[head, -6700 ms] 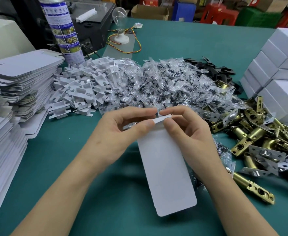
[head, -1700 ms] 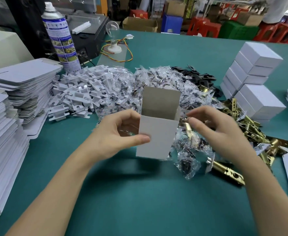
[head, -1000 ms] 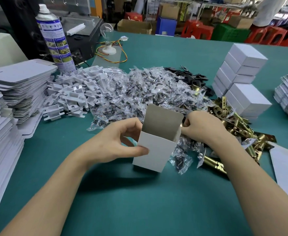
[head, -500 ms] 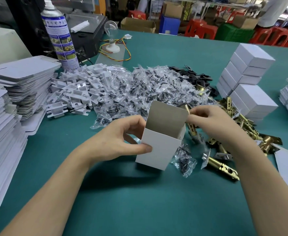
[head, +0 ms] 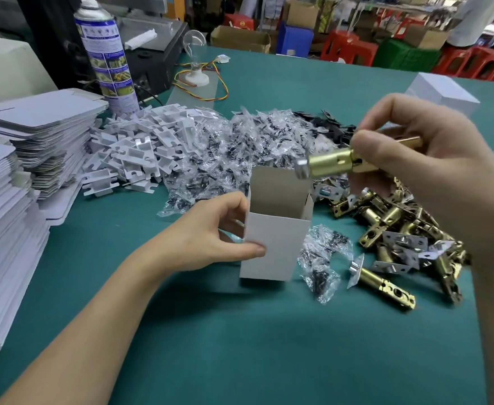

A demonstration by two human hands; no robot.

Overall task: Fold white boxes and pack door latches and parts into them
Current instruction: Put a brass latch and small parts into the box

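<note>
The left hand (head: 210, 232) grips an upright white box (head: 275, 244), thumb across its front face and fingers curled round its left side; the top flap stands open. The right hand (head: 415, 159), raised above and to the right of the box, pinches a brass door latch (head: 333, 163) held roughly level, its silver bolt end pointing left over the box's open top corner.

Below the right hand lies a heap of brass latches (head: 400, 226), with a single latch (head: 383, 283) just apart from it. Clear bags of screws (head: 239, 147) spread beyond both hands. Further left of the left hand are white plastic parts (head: 140, 150) and stacks of flat box blanks (head: 41, 124) on the green table (head: 239, 331).
</note>
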